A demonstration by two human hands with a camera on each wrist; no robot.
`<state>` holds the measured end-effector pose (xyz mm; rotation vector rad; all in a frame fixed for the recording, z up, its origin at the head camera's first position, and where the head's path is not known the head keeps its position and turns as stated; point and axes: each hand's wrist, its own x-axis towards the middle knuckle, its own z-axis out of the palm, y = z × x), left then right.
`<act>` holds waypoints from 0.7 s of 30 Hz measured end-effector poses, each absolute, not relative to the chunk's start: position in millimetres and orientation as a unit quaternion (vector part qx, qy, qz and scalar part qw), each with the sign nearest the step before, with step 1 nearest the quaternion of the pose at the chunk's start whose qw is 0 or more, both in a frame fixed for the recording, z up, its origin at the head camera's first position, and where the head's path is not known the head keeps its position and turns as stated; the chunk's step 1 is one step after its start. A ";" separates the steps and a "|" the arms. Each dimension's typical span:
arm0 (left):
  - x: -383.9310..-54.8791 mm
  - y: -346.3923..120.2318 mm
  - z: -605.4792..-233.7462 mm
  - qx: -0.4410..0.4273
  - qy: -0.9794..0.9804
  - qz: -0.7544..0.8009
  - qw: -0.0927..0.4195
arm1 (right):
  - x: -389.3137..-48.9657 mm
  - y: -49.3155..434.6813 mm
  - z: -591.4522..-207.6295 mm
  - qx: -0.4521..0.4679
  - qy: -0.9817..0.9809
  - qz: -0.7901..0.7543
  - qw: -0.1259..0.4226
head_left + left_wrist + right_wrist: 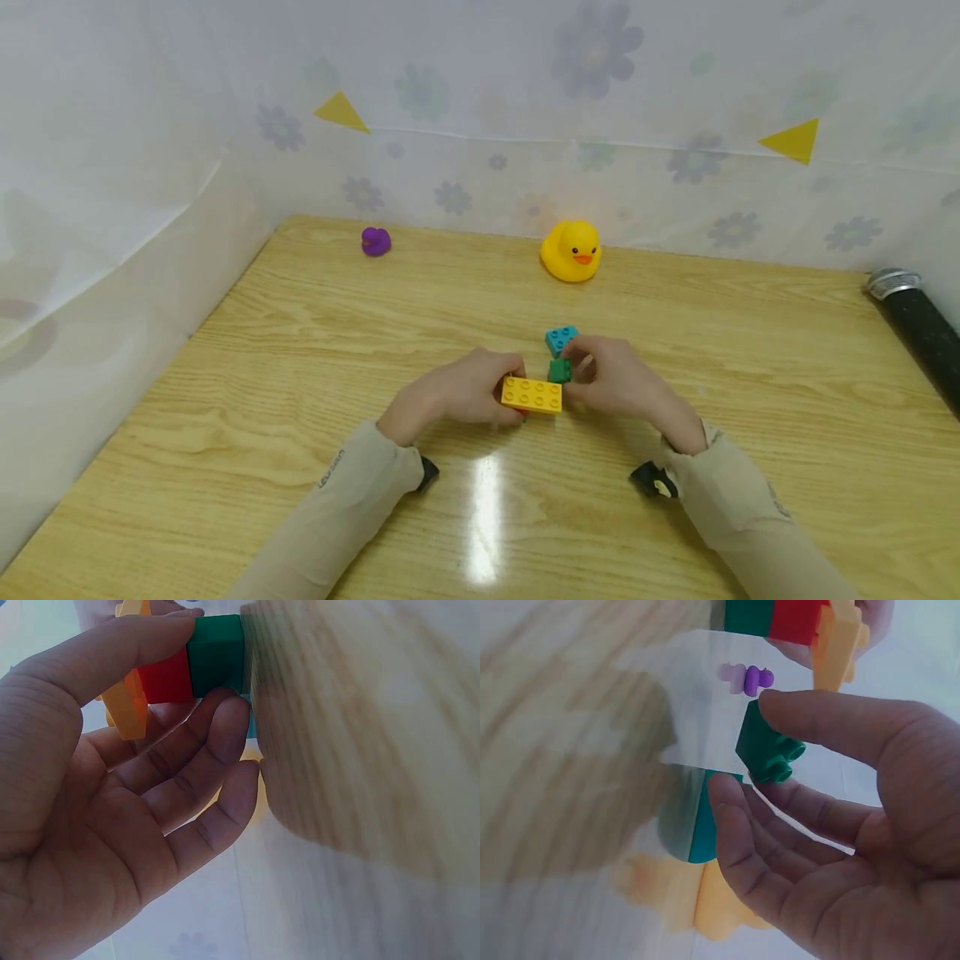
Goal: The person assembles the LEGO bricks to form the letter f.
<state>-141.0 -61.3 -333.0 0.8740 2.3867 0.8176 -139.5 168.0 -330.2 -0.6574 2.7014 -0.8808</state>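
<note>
Near the middle of the table, my left hand [468, 387] grips a small stack of toy bricks between thumb and fingers. The long yellow brick [532, 396] tops it; a red brick [166, 681] and a green brick [217, 658] lie beneath, plainest in the left wrist view. My right hand [618, 379] pinches another small green brick [763, 746] between thumb and fingertips, its studs facing the palm in the right wrist view. From above, this brick sits just behind the yellow one's right end. A blue brick [561, 340] stands on the table beyond it, partly covered by the right fingers.
Toward the back of the wooden table [300, 333] sit a small purple duck [376, 242] and a larger yellow duck [572, 254]. A black microphone [918, 321] lies along the right edge. White flowered sheeting [465, 92] closes off the back and left.
</note>
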 end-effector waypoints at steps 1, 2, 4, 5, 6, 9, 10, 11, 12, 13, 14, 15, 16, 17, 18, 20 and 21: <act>-140.9 -61.3 -332.7 0.318 0.869 0.297 0.234 | -139.0 168.3 -329.6 -0.222 0.918 -0.310 0.109; -140.8 -61.3 -332.5 0.318 0.869 0.297 0.235 | -138.7 168.6 -329.2 -0.222 0.916 -0.316 0.104; -140.5 -61.4 -332.1 0.318 0.870 0.295 0.233 | -138.3 168.9 -328.3 -0.228 0.914 -0.324 0.088; -140.5 -61.5 -331.9 0.318 0.870 0.295 0.233 | -138.2 169.0 -328.0 -0.231 0.912 -0.329 0.081; -140.4 -61.6 -332.0 0.318 0.871 0.294 0.232 | -138.1 169.0 -328.0 -0.232 0.911 -0.333 0.072; -140.1 -61.6 -332.5 0.318 0.873 0.292 0.228 | -137.7 168.8 -328.5 -0.239 0.907 -0.344 0.042; -140.1 -61.6 -332.7 0.318 0.873 0.291 0.227 | -137.5 169.0 -328.4 -0.238 0.906 -0.347 0.033; -140.1 -61.5 -332.9 0.317 0.873 0.291 0.228 | -137.1 169.2 -327.9 -0.238 0.905 -0.350 0.026; -140.2 -61.4 -333.1 0.317 0.873 0.292 0.230 | -136.6 169.6 -327.3 -0.237 0.905 -0.351 0.021; -140.3 -61.3 -333.2 0.317 0.873 0.292 0.231 | -136.3 170.1 -325.9 -0.238 0.905 -0.352 0.016; -140.5 -61.3 -333.3 0.316 0.872 0.292 0.232 | -136.0 170.6 -324.3 -0.239 0.906 -0.350 0.014; -140.7 -61.2 -333.4 0.316 0.872 0.292 0.232 | -135.6 171.1 -322.1 -0.240 0.905 -0.350 0.013; -140.9 -61.2 -333.5 0.316 0.872 0.292 0.233 | -135.1 171.6 -320.0 -0.241 0.905 -0.349 0.015; -141.0 -61.2 -333.3 0.316 0.872 0.292 0.234 | -134.5 172.0 -317.7 -0.242 0.905 -0.349 0.017; -141.2 -61.2 -333.4 0.316 0.872 0.291 0.234 | -133.9 172.3 -315.4 -0.244 0.905 -0.349 0.021; -141.5 -61.2 -333.6 0.316 0.873 0.291 0.232 | -133.0 171.9 -311.9 -0.247 0.903 -0.349 0.030; -141.6 -61.2 -333.7 0.317 0.873 0.291 0.232 | -132.3 171.4 -310.6 -0.250 0.902 -0.350 0.036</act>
